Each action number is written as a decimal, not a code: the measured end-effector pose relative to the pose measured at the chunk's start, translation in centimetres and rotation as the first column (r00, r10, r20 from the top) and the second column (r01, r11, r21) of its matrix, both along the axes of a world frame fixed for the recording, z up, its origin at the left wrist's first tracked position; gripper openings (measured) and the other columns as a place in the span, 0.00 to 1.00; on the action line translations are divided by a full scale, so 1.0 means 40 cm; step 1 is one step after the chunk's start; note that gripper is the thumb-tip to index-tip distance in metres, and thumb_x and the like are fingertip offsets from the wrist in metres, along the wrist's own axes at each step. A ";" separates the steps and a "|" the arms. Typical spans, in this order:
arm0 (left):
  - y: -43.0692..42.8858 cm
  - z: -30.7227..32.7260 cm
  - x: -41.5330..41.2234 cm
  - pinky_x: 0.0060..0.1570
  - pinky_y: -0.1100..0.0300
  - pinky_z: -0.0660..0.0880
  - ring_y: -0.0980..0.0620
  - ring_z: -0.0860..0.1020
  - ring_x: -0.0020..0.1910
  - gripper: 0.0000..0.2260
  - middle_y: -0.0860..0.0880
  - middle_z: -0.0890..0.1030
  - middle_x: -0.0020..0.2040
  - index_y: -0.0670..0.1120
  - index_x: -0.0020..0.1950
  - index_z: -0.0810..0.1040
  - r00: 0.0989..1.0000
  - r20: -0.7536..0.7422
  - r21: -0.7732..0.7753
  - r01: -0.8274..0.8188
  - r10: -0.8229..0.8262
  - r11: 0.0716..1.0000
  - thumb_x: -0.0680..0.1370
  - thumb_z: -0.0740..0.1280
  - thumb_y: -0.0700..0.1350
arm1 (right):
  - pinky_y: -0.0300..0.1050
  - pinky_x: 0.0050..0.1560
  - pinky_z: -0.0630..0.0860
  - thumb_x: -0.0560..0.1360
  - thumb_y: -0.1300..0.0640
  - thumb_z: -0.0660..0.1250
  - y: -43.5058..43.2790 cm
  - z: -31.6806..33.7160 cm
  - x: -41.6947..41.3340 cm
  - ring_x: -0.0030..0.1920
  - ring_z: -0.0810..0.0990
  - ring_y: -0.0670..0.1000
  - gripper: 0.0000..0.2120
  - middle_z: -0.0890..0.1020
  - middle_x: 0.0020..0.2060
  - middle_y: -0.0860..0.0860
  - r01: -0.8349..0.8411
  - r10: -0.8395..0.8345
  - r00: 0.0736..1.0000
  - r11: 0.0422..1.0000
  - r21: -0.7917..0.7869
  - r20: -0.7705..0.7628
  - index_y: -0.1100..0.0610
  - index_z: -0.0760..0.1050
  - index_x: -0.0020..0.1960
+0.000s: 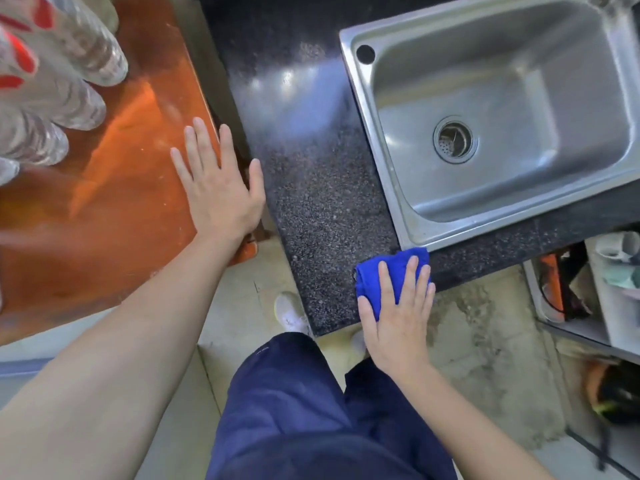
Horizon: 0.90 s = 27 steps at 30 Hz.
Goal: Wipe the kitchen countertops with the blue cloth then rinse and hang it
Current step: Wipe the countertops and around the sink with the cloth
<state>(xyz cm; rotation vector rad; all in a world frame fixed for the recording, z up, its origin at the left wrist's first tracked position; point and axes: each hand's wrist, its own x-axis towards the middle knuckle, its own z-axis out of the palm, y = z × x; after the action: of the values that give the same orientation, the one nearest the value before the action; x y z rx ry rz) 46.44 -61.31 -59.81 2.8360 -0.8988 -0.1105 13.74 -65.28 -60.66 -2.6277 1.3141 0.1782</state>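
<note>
The blue cloth (386, 271) lies bunched on the dark speckled countertop (311, 188), at its front edge just below the sink's near left corner. My right hand (398, 317) presses flat on the cloth with straight fingers, covering its lower part. My left hand (218, 188) rests flat with spread fingers on the right edge of an orange table (104, 202), holding nothing. The steel sink (391, 140) is set into the counter at the upper right, with its drain (454, 139) open to view.
Several clear plastic bottles (52, 81) with red labels stand on the orange table at the far left. A narrow gap separates that table from the counter. Open shelves (588, 306) with clutter sit under the counter at the right. My legs and a white shoe (289, 313) are below on the tiled floor.
</note>
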 end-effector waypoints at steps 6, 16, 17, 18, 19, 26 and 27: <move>0.003 0.007 -0.011 0.78 0.39 0.46 0.40 0.51 0.81 0.29 0.38 0.53 0.81 0.44 0.81 0.57 1.000 -0.022 0.002 0.004 -0.004 1.000 0.83 0.53 0.57 | 0.67 0.77 0.53 0.81 0.41 0.59 0.036 0.005 0.135 0.80 0.51 0.68 0.31 0.55 0.80 0.64 -0.207 0.203 0.976 0.977 0.042 0.072 0.53 0.62 0.80; -0.003 0.003 -0.007 0.77 0.39 0.48 0.40 0.50 0.81 0.29 0.38 0.52 0.81 0.44 0.81 0.58 1.000 -0.005 0.042 0.000 0.000 0.999 0.82 0.53 0.55 | 0.61 0.78 0.43 0.81 0.38 0.54 -0.326 0.002 0.714 0.80 0.48 0.66 0.30 0.51 0.81 0.60 -0.403 0.396 0.912 0.913 0.057 0.106 0.45 0.58 0.81; -0.002 0.002 -0.007 0.77 0.39 0.48 0.41 0.50 0.81 0.28 0.38 0.52 0.81 0.44 0.80 0.59 1.000 -0.002 0.048 -0.004 0.004 0.999 0.82 0.54 0.55 | 0.62 0.78 0.42 0.82 0.37 0.52 -0.364 0.007 0.787 0.81 0.45 0.65 0.30 0.49 0.82 0.60 -0.409 0.404 0.912 0.909 0.075 0.076 0.44 0.55 0.81; -0.002 0.001 -0.006 0.77 0.39 0.47 0.41 0.50 0.81 0.28 0.38 0.51 0.82 0.44 0.80 0.60 1.000 -0.002 0.054 -0.003 0.003 0.999 0.82 0.54 0.55 | 0.62 0.78 0.41 0.82 0.37 0.50 -0.397 0.014 0.854 0.81 0.44 0.65 0.30 0.47 0.82 0.60 -0.406 0.403 0.914 0.910 0.085 0.053 0.44 0.53 0.82; -0.004 -0.001 -0.005 0.78 0.39 0.47 0.41 0.49 0.81 0.28 0.39 0.51 0.82 0.45 0.80 0.60 1.000 -0.006 0.062 0.002 -0.002 0.998 0.82 0.53 0.55 | 0.62 0.79 0.41 0.82 0.37 0.49 -0.424 0.020 0.913 0.81 0.42 0.65 0.30 0.46 0.82 0.60 -0.392 0.390 0.920 0.915 0.092 0.037 0.43 0.52 0.82; -0.014 0.001 0.002 0.78 0.40 0.46 0.42 0.47 0.81 0.26 0.39 0.49 0.82 0.48 0.79 0.63 1.000 -0.013 0.118 -0.001 0.002 0.993 0.82 0.52 0.55 | 0.63 0.78 0.40 0.82 0.38 0.47 -0.415 0.004 0.980 0.81 0.43 0.65 0.29 0.47 0.82 0.60 -0.358 0.353 0.932 0.932 0.062 0.082 0.45 0.53 0.82; -0.011 0.002 0.002 0.78 0.40 0.46 0.42 0.47 0.81 0.26 0.39 0.50 0.82 0.48 0.79 0.63 1.000 -0.015 0.117 -0.004 0.006 0.993 0.82 0.52 0.55 | 0.62 0.78 0.41 0.82 0.37 0.47 -0.402 0.002 0.941 0.81 0.44 0.65 0.30 0.48 0.82 0.60 -0.387 0.381 0.920 0.920 0.062 0.094 0.45 0.54 0.82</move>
<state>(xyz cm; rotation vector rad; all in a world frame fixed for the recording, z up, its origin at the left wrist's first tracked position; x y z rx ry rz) 46.53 -61.74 -59.75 2.9399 -0.9112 -0.1902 51.37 -81.37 -60.58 -2.7628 0.7351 0.1742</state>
